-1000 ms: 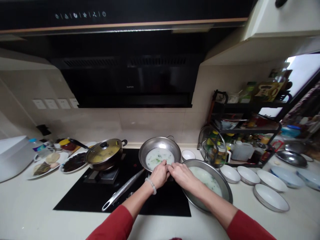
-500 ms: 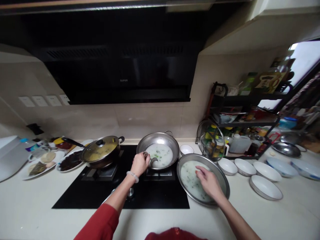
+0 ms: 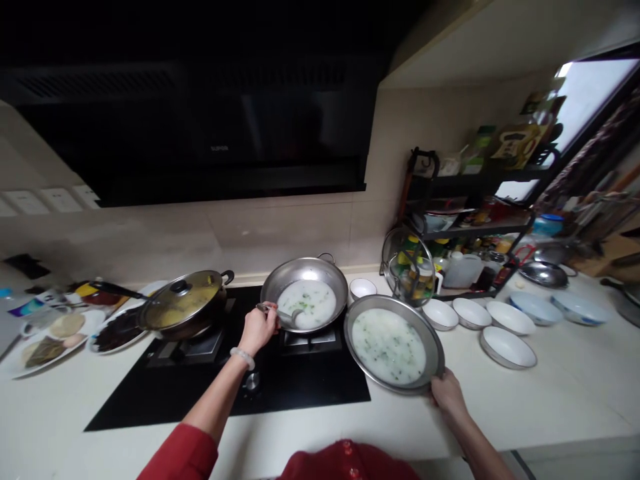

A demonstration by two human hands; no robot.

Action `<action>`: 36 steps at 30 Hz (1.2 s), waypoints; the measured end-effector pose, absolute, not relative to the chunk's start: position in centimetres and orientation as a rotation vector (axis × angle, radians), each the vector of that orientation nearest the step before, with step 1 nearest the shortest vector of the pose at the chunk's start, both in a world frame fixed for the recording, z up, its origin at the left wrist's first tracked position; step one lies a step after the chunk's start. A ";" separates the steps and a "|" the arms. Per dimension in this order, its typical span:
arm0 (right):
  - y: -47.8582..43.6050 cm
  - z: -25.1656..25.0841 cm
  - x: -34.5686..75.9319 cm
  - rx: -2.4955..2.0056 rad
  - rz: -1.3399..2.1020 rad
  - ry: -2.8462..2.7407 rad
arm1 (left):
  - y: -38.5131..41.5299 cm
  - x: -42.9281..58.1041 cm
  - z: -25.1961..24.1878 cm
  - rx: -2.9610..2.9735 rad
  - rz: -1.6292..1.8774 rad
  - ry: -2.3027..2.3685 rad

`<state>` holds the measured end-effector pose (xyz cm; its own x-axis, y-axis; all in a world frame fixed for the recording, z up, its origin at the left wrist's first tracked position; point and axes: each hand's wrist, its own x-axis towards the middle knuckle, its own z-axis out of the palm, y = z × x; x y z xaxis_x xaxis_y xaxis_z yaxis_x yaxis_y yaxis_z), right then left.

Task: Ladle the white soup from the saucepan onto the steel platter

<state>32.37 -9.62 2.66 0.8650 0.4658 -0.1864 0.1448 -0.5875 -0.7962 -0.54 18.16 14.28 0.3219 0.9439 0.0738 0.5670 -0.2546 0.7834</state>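
My left hand (image 3: 259,328) is closed around the handle of a metal ladle (image 3: 287,316), whose bowl rests in the white soup with green bits. That soup fills the bottom of a steel wok (image 3: 276,280) on the right burner. At the wok's right, a wide steel basin (image 3: 434,339) holds more of the white soup with greens. My right hand (image 3: 449,393) grips the basin's lower right rim, fingers partly hidden beneath it. A small white bowl (image 3: 363,288) stands between the wok and the basin, towards the wall.
On the left burner sits a lidded pan (image 3: 187,303) with its handle pointing left. Plates of food (image 3: 90,327) lie further left. Several white bowls (image 3: 509,347) stand right of the basin, before a black rack (image 3: 480,235). A glass lid (image 3: 408,267) leans there.
My right hand has moved from over the basin to its lower right rim. The ladle has swung, its bowl now lying further into the wok's soup. The view has shifted to the right.
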 end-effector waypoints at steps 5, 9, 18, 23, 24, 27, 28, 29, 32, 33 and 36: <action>-10.2 2.0 32.8 -2.111 0.599 -0.308 | 18.3 -0.7 14.2 1.909 0.795 1.319; -10.2 1.9 33.2 -2.119 0.605 -0.342 | 18.4 -0.6 14.0 1.911 0.842 1.321; -10.2 1.0 33.3 -2.108 0.581 -0.361 | 18.5 1.1 12.9 2.157 0.982 1.321; -10.2 0.6 33.1 -2.014 0.546 -0.302 | 19.4 2.2 11.2 1.907 1.034 1.305; -10.2 0.6 33.0 -2.005 0.550 -0.288 | 19.6 2.2 10.9 1.827 1.048 1.301; -10.1 0.9 32.8 -1.983 0.574 -0.244 | 20.1 2.0 10.5 1.619 1.095 1.308; -10.1 1.0 32.8 -1.976 0.580 -0.232 | 20.2 1.9 10.5 1.573 1.113 1.310; -10.1 1.0 32.7 -1.970 0.581 -0.226 | 20.2 1.8 10.5 1.543 1.128 1.309; -10.1 0.9 32.8 -1.973 0.568 -0.239 | 20.3 1.6 10.6 1.483 1.158 1.293; -10.2 0.8 32.8 -1.981 0.564 -0.248 | 20.3 1.5 10.7 1.458 1.166 1.286; -10.2 0.6 33.0 -1.990 0.560 -0.270 | 20.3 1.5 10.8 1.363 1.187 1.273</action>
